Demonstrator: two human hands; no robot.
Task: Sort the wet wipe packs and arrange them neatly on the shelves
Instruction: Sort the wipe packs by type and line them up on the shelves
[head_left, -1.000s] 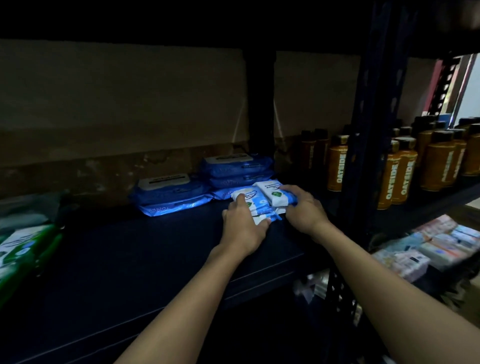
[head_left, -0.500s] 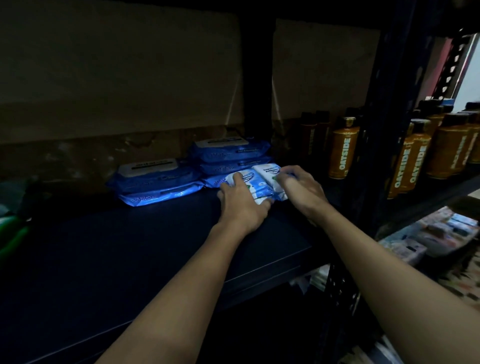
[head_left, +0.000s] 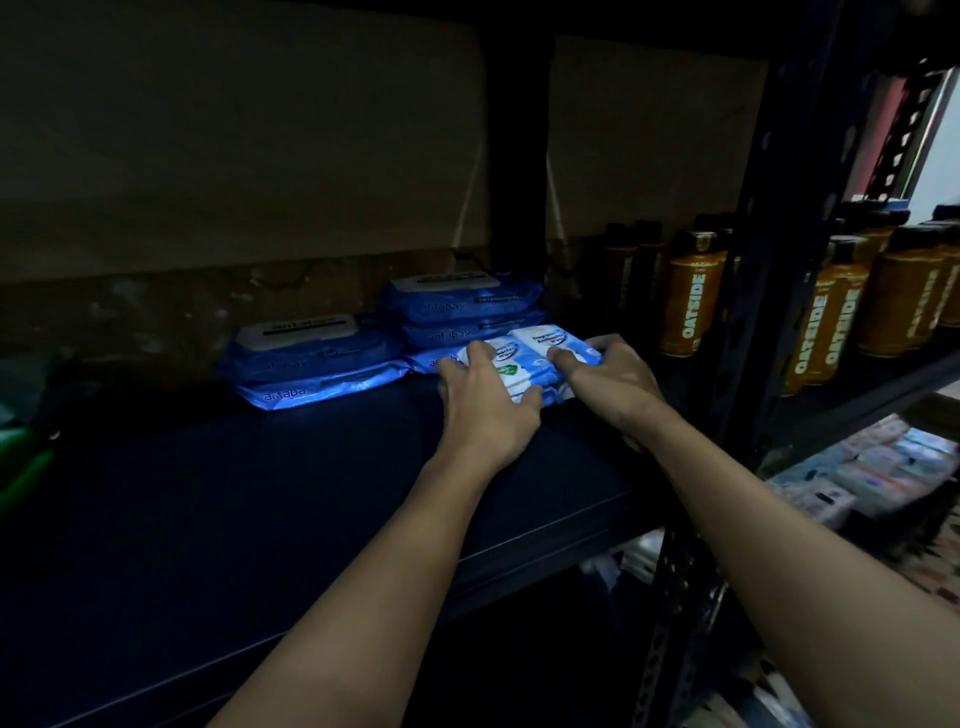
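Dark shelf (head_left: 322, 483); small white-and-blue wipe packs (head_left: 535, 358), stacked, glossy.

five blue wipe packs (head_left: 311, 364), two hands (head_left: 485, 410)

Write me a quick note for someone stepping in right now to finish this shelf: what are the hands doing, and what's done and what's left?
Left hand and right hand both grip the small white-and-blue wipe packs, resting on the dark shelf in front of the taller stack of blue packs.
Done: a shorter stack of blue packs sits beside the taller one at the back.
Left: square up the small packs and let go. Green packs at the far left edge look unsorted; more packs lie on a lower shelf at right.
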